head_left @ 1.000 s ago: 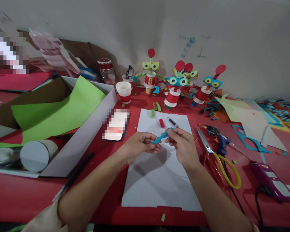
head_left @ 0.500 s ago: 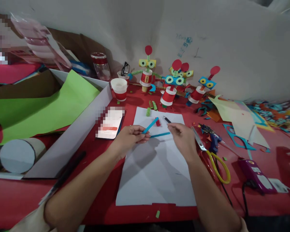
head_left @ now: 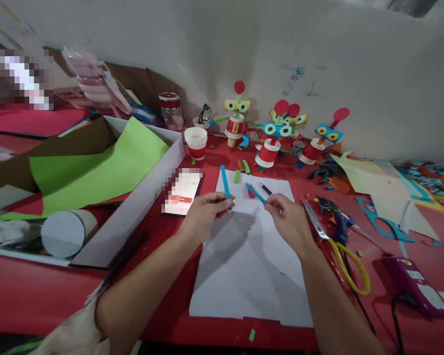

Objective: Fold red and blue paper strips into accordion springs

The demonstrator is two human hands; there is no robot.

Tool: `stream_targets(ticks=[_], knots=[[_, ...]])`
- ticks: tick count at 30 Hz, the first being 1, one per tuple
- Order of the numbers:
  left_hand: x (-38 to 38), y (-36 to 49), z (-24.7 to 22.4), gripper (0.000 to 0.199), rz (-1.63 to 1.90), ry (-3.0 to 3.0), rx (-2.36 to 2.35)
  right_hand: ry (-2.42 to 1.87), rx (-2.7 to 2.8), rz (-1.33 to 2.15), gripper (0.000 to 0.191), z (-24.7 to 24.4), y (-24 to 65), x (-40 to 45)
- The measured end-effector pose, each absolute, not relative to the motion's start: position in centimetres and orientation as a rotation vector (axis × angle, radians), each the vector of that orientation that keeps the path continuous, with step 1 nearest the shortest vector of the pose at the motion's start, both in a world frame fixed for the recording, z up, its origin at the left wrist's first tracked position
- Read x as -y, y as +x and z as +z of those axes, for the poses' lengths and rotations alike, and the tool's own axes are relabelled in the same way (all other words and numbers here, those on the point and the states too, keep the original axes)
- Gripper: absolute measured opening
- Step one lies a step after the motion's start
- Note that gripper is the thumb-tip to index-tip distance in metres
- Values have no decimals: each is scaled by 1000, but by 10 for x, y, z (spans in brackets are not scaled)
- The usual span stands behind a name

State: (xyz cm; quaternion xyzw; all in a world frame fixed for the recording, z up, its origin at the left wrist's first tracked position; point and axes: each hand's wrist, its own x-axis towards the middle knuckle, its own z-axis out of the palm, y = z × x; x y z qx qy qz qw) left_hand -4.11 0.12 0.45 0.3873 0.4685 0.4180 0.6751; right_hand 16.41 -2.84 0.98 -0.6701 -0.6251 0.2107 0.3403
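My left hand (head_left: 210, 209) pinches a blue paper strip (head_left: 225, 181) that points up and away from me. A second blue paper strip (head_left: 255, 193) is pinched in my right hand (head_left: 283, 213), its free end angled toward the left. The two strips are apart, both above a white sheet (head_left: 249, 266) on the red table. Beyond the hands lie green folded paper springs (head_left: 237, 176), a red paper piece (head_left: 250, 191), partly covered by the strip, and a black pen (head_left: 265, 188).
Paper-cup robot figures (head_left: 269, 153) stand along the wall beside stacked cups (head_left: 196, 143). A phone (head_left: 187, 195) and a box (head_left: 144, 207) with green paper are left. Yellow-handled scissors (head_left: 350, 266), a glue gun (head_left: 343, 228) and a purple device (head_left: 416, 286) lie right.
The strips have separated: the right hand now holds one by its end, and the left hand's strip has swung more upright. The view has turned slightly left.
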Motion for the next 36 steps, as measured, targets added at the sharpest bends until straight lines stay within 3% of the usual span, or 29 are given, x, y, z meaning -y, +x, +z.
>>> stream_targets(ticks=[4,8,36], knots=[[-1,-40,7,13,901,730,-966,-1389,1092,1143,17,13,146,30],[-1,-38,7,6,891,594,-891,-1241,864,1440,25,10,130,32],[10,-25,-7,15,1038,822,-905,-1172,744,1456,15,-3,117,36]])
